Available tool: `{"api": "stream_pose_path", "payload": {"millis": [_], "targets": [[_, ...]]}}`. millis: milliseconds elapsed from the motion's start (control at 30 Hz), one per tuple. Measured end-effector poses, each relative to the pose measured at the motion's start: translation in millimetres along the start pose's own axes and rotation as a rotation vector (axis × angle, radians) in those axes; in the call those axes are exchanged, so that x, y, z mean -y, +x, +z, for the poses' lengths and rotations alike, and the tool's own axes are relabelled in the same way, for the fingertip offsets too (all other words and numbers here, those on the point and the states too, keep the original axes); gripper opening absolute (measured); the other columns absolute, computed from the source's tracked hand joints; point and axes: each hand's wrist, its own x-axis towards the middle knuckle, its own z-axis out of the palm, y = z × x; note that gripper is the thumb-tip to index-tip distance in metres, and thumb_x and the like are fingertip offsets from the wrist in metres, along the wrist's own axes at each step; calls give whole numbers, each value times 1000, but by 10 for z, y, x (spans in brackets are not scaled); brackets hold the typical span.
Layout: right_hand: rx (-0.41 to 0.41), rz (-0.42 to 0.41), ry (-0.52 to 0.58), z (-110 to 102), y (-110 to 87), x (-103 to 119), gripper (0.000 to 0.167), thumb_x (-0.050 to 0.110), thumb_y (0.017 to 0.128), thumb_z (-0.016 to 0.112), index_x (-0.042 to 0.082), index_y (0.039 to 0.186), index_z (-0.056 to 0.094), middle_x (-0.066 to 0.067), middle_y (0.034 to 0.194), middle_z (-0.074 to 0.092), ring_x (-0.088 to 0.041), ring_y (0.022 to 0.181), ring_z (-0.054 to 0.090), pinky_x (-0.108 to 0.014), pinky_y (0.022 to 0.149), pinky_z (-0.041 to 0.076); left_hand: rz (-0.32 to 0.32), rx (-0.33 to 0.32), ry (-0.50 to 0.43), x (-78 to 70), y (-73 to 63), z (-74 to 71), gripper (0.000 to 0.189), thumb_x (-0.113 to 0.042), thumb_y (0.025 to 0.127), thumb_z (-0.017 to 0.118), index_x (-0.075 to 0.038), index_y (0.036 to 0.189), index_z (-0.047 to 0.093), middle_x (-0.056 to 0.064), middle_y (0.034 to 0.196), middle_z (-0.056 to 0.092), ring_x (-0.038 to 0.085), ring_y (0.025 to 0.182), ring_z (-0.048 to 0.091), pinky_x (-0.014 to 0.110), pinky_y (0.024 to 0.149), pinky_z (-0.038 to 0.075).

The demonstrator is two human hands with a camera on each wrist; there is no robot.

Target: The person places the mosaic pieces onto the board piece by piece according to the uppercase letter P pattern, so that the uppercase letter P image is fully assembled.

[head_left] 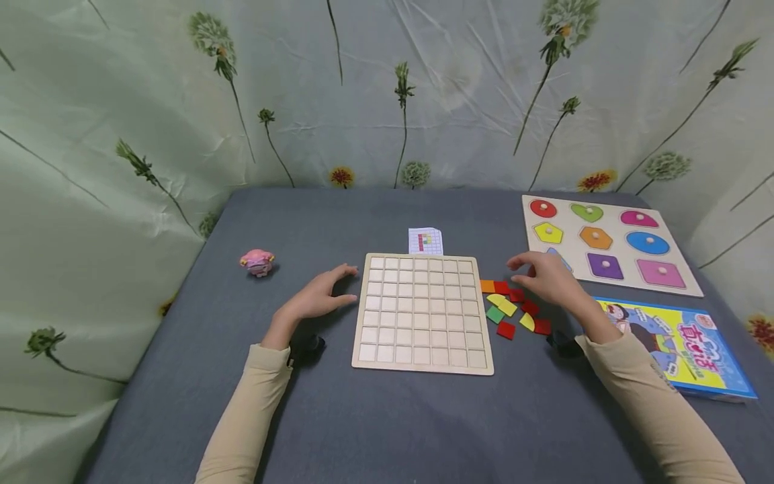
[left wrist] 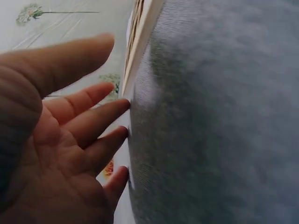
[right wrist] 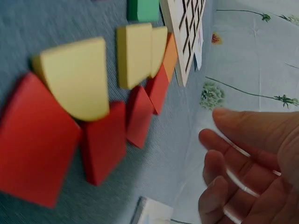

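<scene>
A square wooden grid board [head_left: 424, 312] lies on the dark cloth, its cells bare. Just off its left edge is my left hand [head_left: 317, 296], fingers extended and thumb apart, holding nothing. Beyond the board's right edge my right hand [head_left: 547, 277] hovers above a small pile of flat pieces; in the right wrist view its fingers are loosely bent around nothing. The pile has several red pieces [head_left: 506, 330], yellow pieces with a rounded side [right wrist: 77, 77], a green piece [head_left: 495, 314] and an orange piece [head_left: 487, 286]. A printed pattern card [head_left: 434, 247] touches the board's far edge.
A shape puzzle board [head_left: 571, 252] with knobbed pieces lies at the far right, partly behind my right hand. Nearer, a colourful flat box [head_left: 695, 349] lies beside my right forearm. At left stands a small pink toy [head_left: 257, 262]. Flowered cloth [head_left: 363, 101] hangs behind the table.
</scene>
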Motion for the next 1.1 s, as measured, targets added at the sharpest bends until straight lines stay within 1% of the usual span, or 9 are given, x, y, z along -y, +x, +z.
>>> {"api": "stream_pose_path", "payload": {"millis": [100,167,333,467,567,633,833,1000,1100], "targets": [[26,38,36,39,-14,-9,30,6,83,67,-5,110,64,-23,103,68,-18,70,58,-23,60,47,9,24,28,9,-44,11,59,-22,86,67,1,136,44,21,141,46,39,139,32,55,112,25],[29,53,50,68,-32,-28,30,6,83,67,-6,110,64,-24,103,68,-19,71,59,-23,61,48,6,51,32,8,-62,25,65,-25,85,68,0,139,40,20,146,41,39,143,23,57,114,17],[40,48,63,130,-43,-61,31,6,83,66,-6,111,64,-24,104,67,-17,69,56,-22,59,46,17,112,19,11,-109,62,77,-30,85,69,-3,145,31,20,154,27,39,146,11,61,114,4],[56,46,73,163,-41,-74,32,5,83,66,-5,113,63,-24,105,67,-15,66,52,-20,56,44,28,126,34,18,-140,81,81,-32,84,69,-3,148,26,20,155,22,39,146,9,61,114,2],[72,52,72,182,-36,-73,33,5,83,67,-5,114,63,-23,105,67,-15,64,51,-21,54,43,20,135,45,17,-155,93,84,-32,84,69,-4,148,24,18,156,20,38,147,8,60,114,1],[83,57,65,188,-23,-66,33,5,83,67,-5,114,63,-22,105,67,-15,66,50,-22,55,42,15,137,48,5,-158,95,84,-32,84,69,-4,149,24,18,157,20,38,147,7,60,115,0],[91,50,31,213,29,-70,32,6,83,66,-4,113,64,-21,105,65,-17,69,49,-24,60,42,23,122,38,-23,-152,98,82,-31,83,71,-5,148,28,17,157,19,37,147,8,59,115,-1],[89,15,-5,263,38,-83,30,6,82,67,-4,111,66,-20,101,64,-17,70,50,-23,61,42,36,103,28,16,-176,133,81,-31,82,72,-6,147,30,16,157,20,37,147,8,59,115,-1],[99,6,-13,282,28,-76,31,6,81,68,-5,110,66,-19,99,64,-18,74,52,-26,64,45,42,93,19,39,-202,151,82,-30,81,72,-7,147,31,16,157,21,37,147,9,60,114,-1]]}}
